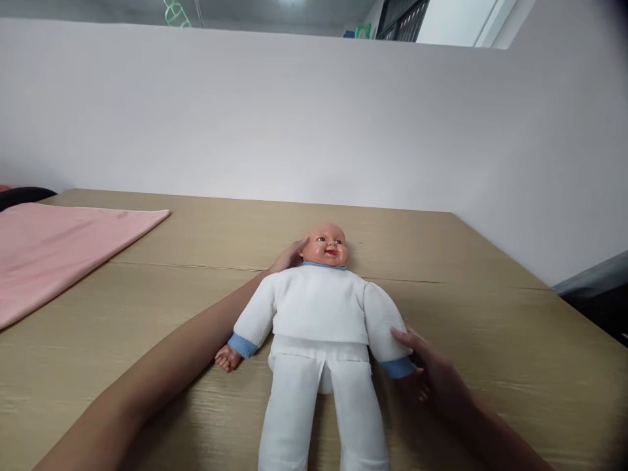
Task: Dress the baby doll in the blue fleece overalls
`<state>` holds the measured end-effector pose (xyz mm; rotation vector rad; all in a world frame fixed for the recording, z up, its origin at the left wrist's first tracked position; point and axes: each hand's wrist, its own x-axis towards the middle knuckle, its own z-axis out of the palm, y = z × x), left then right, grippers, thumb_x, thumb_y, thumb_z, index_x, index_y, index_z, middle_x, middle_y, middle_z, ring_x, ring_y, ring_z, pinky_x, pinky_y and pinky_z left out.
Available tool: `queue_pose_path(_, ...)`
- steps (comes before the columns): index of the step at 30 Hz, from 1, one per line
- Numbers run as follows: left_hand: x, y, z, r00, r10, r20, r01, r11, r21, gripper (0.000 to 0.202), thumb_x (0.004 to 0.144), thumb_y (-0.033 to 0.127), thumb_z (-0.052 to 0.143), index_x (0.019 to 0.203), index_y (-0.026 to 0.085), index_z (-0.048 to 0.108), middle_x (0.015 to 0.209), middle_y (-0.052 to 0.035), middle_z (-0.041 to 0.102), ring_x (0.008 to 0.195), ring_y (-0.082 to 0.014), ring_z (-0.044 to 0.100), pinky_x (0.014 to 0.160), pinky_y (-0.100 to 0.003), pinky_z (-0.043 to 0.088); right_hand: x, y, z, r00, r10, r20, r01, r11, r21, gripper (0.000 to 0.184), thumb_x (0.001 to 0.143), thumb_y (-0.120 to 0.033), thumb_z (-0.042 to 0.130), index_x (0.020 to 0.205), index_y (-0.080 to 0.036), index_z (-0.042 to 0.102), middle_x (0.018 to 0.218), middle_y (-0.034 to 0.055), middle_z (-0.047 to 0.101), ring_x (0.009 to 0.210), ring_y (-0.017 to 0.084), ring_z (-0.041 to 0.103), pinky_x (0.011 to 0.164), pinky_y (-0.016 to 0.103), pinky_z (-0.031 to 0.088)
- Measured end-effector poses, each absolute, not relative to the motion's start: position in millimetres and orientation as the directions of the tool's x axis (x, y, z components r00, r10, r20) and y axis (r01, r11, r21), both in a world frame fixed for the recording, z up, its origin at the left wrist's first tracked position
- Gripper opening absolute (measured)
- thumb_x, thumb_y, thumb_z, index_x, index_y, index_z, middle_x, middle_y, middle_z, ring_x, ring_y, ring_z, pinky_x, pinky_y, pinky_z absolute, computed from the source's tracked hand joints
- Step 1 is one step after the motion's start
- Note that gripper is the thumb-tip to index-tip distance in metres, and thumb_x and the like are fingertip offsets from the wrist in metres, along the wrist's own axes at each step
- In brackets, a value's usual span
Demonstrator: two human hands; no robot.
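Head view looks down on a baby doll lying face up near the middle of a pale wooden table, its head toward the far edge and its legs running out of the bottom of the picture. The doll wears a white top and white trousers, with a blue collar and blue cuffs, and its arms are spread to either side.

The left hand reaches in from the lower left along a bare forearm. Its fingers are stretched out and laid against the side of the doll's head and neck, not curled around anything. The right hand comes in from the lower right and rests at the doll's other arm, with the thumb on the white sleeve just above the blue cuff. That hand is blurred, so I cannot tell whether its fingers are clasped on the doll's wrist or only lie over it.

A pink cloth lies flat on the table's far left, well apart from the doll. A plain white wall stands behind the table.
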<state>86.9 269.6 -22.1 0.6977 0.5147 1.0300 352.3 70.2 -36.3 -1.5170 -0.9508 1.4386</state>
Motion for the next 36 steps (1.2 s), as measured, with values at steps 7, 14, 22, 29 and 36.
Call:
queue_pose_path(7, 83.1, 280.8, -40.5, 0.526, 0.843, -0.111, -0.526, 0.425, 0.737, 0.044, 0.095, 0.051, 0.079, 0.124, 0.017, 0.079, 0.135, -0.0113, 0.082, 0.153, -0.034, 0.058, 0.135, -0.045, 0.042, 353.8, 73.3, -31.1, 0.045, 0.993, -0.105, 0.451, -0.114, -0.885, 0.066, 0.096, -0.07, 0.066, 0.14, -0.019, 0.067, 0.075, 0.0028, 0.071, 0.074, 0.028, 0.07, 0.067, 0.036, 0.059)
queue_pose_path(14, 103.0, 294.6, -40.8, 0.467, 0.878, -0.103, -0.565, 0.386, 0.729, 0.032, 0.097, 0.04, 0.076, 0.121, 0.018, 0.079, 0.115, -0.01, 0.087, 0.138, -0.0352, 0.071, 0.133, -0.05, 0.042, 361.2, 77.4, -43.3, 0.041, 0.99, 0.135, 0.648, 0.077, -0.758, 0.049, 0.102, -0.066, 0.058, 0.125, -0.024, 0.072, 0.124, 0.0127, 0.074, 0.121, 0.037, 0.066, 0.107, 0.051, 0.051)
queue_pose_path(22, 89.3, 285.3, -40.0, 0.519, 0.847, -0.116, -0.539, 0.43, 0.724, 0.033, 0.095, 0.045, 0.081, 0.114, 0.018, 0.079, 0.125, -0.0109, 0.085, 0.142, -0.0322, 0.067, 0.13, -0.04, 0.046, 362.4, 76.6, -48.7, 0.014, 0.986, 0.164, 0.681, 0.111, -0.723, 0.049, 0.107, -0.065, 0.052, 0.128, -0.024, 0.07, 0.131, 0.0134, 0.07, 0.127, 0.037, 0.06, 0.113, 0.054, 0.045)
queue_pose_path(29, 86.6, 292.5, -45.0, 0.455, 0.876, -0.161, -0.497, 0.399, 0.771, 0.036, 0.093, 0.048, 0.082, 0.115, 0.02, 0.079, 0.129, -0.0111, 0.083, 0.14, -0.0328, 0.068, 0.125, -0.041, 0.049, 359.2, 80.2, -47.2, 0.028, 0.986, 0.164, 0.665, 0.104, -0.739, 0.056, 0.104, -0.071, 0.05, 0.123, -0.023, 0.071, 0.125, 0.0132, 0.072, 0.122, 0.038, 0.062, 0.111, 0.058, 0.045)
queue_pose_path(36, 95.3, 295.0, -37.9, 0.532, 0.847, -0.022, -0.45, 0.304, 0.84, 0.044, 0.091, 0.049, 0.083, 0.115, 0.012, 0.078, 0.108, -0.011, 0.085, 0.127, -0.0363, 0.071, 0.118, -0.044, 0.047, 360.5, 83.1, -49.4, -0.006, 0.98, 0.199, 0.68, 0.15, -0.718, 0.051, 0.105, -0.067, 0.049, 0.122, -0.023, 0.071, 0.124, 0.0124, 0.072, 0.123, 0.037, 0.061, 0.113, 0.057, 0.045)
